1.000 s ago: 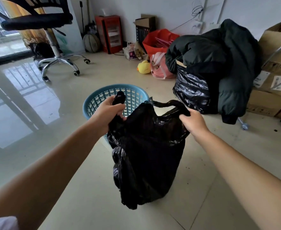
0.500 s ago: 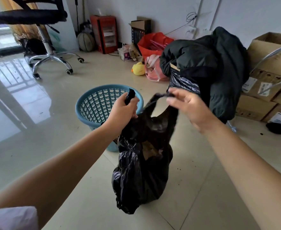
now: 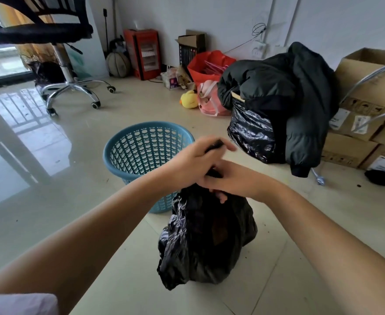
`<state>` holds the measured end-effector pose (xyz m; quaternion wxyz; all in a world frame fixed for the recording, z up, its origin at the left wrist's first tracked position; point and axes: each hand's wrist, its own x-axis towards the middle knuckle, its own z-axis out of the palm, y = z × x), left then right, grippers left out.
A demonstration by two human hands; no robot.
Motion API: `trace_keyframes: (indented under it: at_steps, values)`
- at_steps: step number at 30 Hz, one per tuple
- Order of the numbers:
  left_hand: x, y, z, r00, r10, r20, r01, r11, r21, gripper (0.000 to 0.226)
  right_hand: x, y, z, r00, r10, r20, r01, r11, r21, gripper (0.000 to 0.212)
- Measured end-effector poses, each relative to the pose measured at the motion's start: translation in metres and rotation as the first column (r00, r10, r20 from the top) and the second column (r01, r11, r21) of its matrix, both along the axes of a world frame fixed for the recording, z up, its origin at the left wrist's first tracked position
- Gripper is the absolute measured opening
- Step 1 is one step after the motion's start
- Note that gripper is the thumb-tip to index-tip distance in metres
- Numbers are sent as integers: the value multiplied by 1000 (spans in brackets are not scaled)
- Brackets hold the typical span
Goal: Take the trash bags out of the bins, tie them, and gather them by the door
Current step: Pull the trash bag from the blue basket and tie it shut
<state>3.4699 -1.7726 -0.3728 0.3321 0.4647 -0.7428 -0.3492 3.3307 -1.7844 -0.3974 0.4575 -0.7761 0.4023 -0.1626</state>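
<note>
From the head view, the two bag handles, held wide apart a second ago, are now drawn together above the black trash bag (image 3: 206, 237); the left hand (image 3: 195, 159) and right hand (image 3: 230, 178) meet and overlap at its neck, so tying looks under way, though no finished knot shows; the left fingers pinch a strip of handle, the right fingers curl round the gathered plastic. The bag hangs just in front of the blue bin (image 3: 146, 153), out of it, its bottom near or on the floor; it looks crumpled, glossy, lumpy and partly filled; no door is visible.
</note>
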Motion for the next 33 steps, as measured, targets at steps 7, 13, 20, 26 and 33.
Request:
trace_keyframes:
  at_steps: [7, 13, 20, 26, 33]
  values:
    - [6, -12, -17, 967, 36, 253, -27, 999, -39, 76, -2, -9, -6, 896, -351, 271, 307, 932, 194, 30]
    - [-2, 3, -69, 995, -64, -81, 91, 912, 400, 63, 1, -12, -14, 812, -408, 417, 224, 878, 423, 29]
    - [7, -17, -82, 934, 270, -234, -140, 879, 456, 34, -16, -18, -21, 821, -286, 494, -101, 779, 619, 44]
    - [23, -21, -88, 883, 256, -394, 49, 785, 618, 24, -18, -18, -32, 990, 13, 141, -42, 977, 207, 12]
    - [24, -17, -92, 847, 231, -479, 328, 481, 813, 65, -15, -25, -54, 955, -297, -3, 275, 886, -374, 19]
